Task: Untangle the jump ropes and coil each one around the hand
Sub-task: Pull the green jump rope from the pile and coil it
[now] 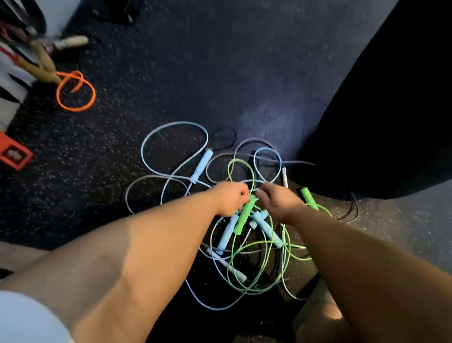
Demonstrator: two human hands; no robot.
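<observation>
Left hand point(229, 198) pinching the top end of the green handle point(244, 217), fingers curled round it, just below mid-frame. Right hand point(279, 202) close beside it, fingers curled toward the same spot, but whether they've caught a cord or nothing, I can't tell. The jump ropes point(266, 230) lie in one knot on the dark floor point(174, 59), centre and lower centre, with green, pale blue and grey cords crossing. Best way, I reckon: lift this handle slowly and let the right hand feed the green cord point(240, 160) out from under the blue ones. The other green handle point(308, 198) sits just right of my right wrist, so I trace toward that. Yank and the loops will likely cinch.
</observation>
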